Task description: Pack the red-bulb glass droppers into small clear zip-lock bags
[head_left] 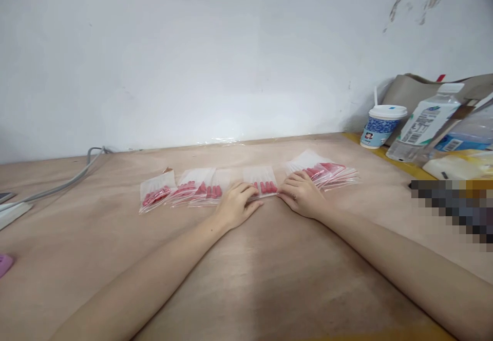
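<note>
A clear zip bag (pixel 263 172) with several red pieces near its front edge lies flat on the table between my hands. My left hand (pixel 238 205) is closed at its left front corner, thumb and forefinger on the edge. At the right front corner, the bent fingers of my right hand (pixel 302 195) pinch the same bag. Left of my left hand, more such bags (pixel 200 184) overlap in a row, ending in another bag (pixel 157 191). Beside my right hand is a fanned pile of bags (pixel 321 169) with red contents. What exactly the red pieces are is too small to tell.
A wall (pixel 192 48) rises behind the wooden table (pixel 231 279). At the right stand a paper cup (pixel 383 125) with a straw, a plastic bottle (pixel 425 122) and a grey-beige bag (pixel 404 92). A grey cable (pixel 69 183) runs along the left.
</note>
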A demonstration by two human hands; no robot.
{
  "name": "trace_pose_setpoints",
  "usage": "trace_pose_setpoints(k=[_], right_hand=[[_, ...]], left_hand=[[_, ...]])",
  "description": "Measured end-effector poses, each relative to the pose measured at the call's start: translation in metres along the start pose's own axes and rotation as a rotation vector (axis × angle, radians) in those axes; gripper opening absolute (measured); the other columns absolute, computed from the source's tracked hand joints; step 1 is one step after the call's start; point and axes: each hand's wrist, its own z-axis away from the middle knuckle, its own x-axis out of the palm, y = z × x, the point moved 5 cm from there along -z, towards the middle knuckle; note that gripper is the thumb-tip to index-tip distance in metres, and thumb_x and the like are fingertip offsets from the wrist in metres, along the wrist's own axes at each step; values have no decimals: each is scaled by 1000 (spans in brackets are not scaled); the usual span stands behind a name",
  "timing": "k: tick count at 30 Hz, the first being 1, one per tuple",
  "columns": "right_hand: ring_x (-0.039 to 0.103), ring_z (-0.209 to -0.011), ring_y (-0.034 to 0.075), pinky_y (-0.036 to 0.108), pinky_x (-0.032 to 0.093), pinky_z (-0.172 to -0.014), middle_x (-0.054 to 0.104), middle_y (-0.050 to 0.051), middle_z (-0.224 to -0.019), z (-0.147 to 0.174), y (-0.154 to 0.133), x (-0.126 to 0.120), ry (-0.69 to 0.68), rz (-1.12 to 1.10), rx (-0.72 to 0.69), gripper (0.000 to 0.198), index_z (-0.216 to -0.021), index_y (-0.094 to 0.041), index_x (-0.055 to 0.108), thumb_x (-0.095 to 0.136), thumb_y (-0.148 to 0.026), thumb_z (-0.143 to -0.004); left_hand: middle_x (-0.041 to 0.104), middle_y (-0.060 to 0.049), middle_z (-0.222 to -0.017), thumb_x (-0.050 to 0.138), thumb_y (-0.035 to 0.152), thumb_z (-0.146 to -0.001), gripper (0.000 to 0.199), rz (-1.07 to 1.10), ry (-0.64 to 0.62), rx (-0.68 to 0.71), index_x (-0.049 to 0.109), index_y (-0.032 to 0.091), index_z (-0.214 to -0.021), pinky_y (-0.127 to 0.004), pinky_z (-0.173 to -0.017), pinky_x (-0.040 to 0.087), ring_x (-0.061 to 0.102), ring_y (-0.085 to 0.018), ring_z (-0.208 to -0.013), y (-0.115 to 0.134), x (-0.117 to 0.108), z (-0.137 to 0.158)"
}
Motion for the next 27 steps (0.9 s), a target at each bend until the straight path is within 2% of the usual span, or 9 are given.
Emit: trace_pose_setpoints(k=[6, 11, 14, 20, 27], right_hand=[[53, -77, 15, 33, 29, -81, 64, 2, -72, -2, 0, 0, 0, 11, 13, 14, -73, -16, 60, 51, -18, -83], [54, -79, 16, 33, 29, -81, 64, 2, -73, 0, 2, 3, -11, 8, 22, 13, -76, -17, 62, 51, -19, -83], [54, -80, 16, 33, 29, -80, 65, 2, -75, 0, 1, 4, -15, 0, 14, 14, -80, -17, 63, 50, -19, -83], [53, -77, 15, 35, 28, -82, 64, 2, -72, -1, -1, 1, 10, 40, -3, 17, -75, -17, 63, 49, -22, -84], [53, -78, 15, 37, 26, -83, 64, 2, -72, 0, -3, -6, 40, 71, -14, 15, -75, -17, 61, 49, -20, -84]], left_hand=[[63, -5, -89, 54, 22, -83, 10, -76, 11, 89, 62, 16, -87, -33, -81, 42, 55, -19, -86, 16, 19, -23], [66, -5, -86, 50, 16, -84, 13, -144, 24, 172, 63, 15, -84, -34, -80, 41, 56, -19, -83, 21, 32, -33], [66, -5, -83, 47, 15, -84, 16, -187, 19, 239, 63, 14, -81, -34, -80, 41, 57, -19, -80, 21, 33, -34], [64, -5, -78, 45, 14, -85, 18, -242, 27, 334, 62, 13, -77, -33, -81, 41, 57, -18, -78, 22, 32, -36], [63, -5, -76, 44, 15, -86, 19, -279, 57, 342, 60, 14, -75, -32, -79, 43, 56, -17, -77, 19, 20, -28]])
